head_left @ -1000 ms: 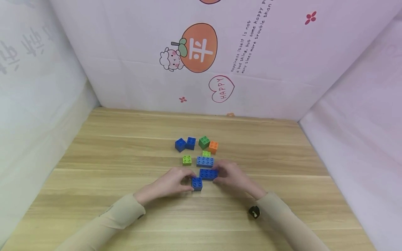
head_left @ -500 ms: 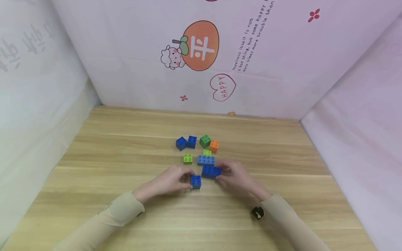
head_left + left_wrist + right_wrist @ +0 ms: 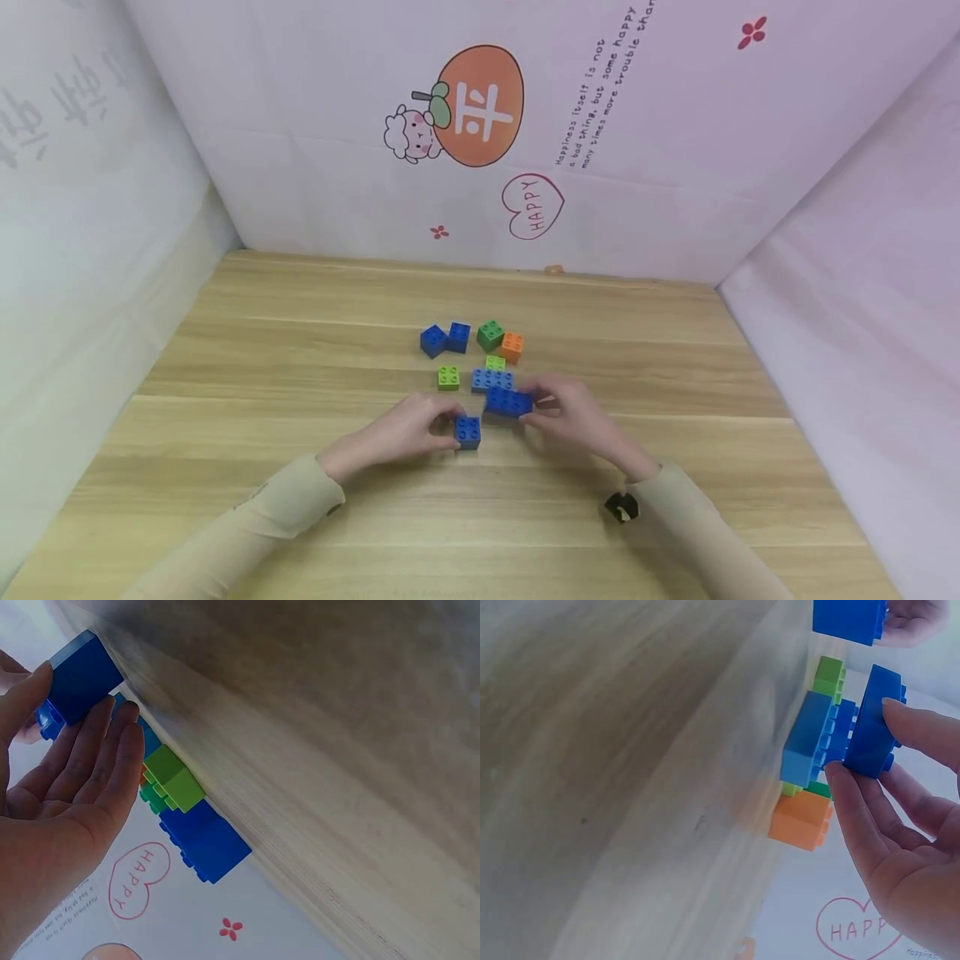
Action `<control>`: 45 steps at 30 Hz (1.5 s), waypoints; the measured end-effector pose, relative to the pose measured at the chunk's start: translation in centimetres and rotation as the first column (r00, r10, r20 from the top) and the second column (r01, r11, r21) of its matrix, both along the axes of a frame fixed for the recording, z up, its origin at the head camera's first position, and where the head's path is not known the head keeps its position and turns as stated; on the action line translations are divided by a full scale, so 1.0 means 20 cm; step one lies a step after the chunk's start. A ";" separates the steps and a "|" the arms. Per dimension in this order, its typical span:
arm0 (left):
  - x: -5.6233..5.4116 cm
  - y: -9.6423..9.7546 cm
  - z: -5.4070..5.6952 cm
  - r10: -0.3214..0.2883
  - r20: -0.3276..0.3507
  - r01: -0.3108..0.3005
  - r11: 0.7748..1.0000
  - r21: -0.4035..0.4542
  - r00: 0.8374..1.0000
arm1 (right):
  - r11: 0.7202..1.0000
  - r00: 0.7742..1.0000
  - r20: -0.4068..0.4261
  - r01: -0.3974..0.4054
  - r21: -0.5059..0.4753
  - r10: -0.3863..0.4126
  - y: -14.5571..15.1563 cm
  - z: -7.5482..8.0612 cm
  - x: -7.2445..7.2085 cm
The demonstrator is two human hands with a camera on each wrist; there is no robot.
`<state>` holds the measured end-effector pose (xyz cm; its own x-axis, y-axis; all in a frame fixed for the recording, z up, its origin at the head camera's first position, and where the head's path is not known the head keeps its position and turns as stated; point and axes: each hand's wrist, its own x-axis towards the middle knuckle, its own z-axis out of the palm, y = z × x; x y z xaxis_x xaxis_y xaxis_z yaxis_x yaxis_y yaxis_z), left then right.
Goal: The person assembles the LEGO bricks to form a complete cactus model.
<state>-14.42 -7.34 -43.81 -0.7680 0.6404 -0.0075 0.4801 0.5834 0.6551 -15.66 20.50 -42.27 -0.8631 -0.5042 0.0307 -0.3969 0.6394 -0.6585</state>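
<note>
My left hand (image 3: 411,428) pinches a square blue toy brick (image 3: 468,433) with four-stud top between thumb and fingers, close to the tabletop. In the left wrist view that brick (image 3: 84,679) shows its side, the thumb at one edge. Between thumb and fingertips, my right hand (image 3: 576,422) grips a long dark blue toy brick (image 3: 508,402). The right wrist view has this long brick (image 3: 874,720) raised off the wood, studs pointing up. Just behind it lies a long lighter blue brick (image 3: 492,380), its front edge partly covered in the head view.
A lime brick (image 3: 448,378) sits left of the lighter blue one; another lime brick (image 3: 496,363) is right behind it. Farther back are two blue bricks (image 3: 433,341), a green brick (image 3: 491,335) and an orange brick (image 3: 512,347). Printed white cloth (image 3: 322,167) walls the table (image 3: 300,333).
My right hand has lifted the long dark blue brick and carried it slightly back and right, away from the square blue brick. The left hand stays nearly in place, holding its brick.
</note>
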 end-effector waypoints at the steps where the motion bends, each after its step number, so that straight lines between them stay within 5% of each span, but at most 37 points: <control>1: 0.00 0.00 0.00 -0.001 -0.002 0.001 1.000 0.000 1.000 | 1.000 1.000 0.003 0.000 -0.002 0.000 0.00 0.01 0.00; 21: 0.00 0.00 -0.01 0.001 0.005 -0.001 1.000 -0.003 1.000 | 0.995 0.993 -0.057 -0.101 0.014 0.101 -0.06 0.09 0.06; 45: 0.00 -0.01 -0.01 0.017 0.008 -0.017 1.000 -0.003 1.000 | 0.986 0.985 -0.032 -0.169 0.013 0.169 -0.12 0.07 0.09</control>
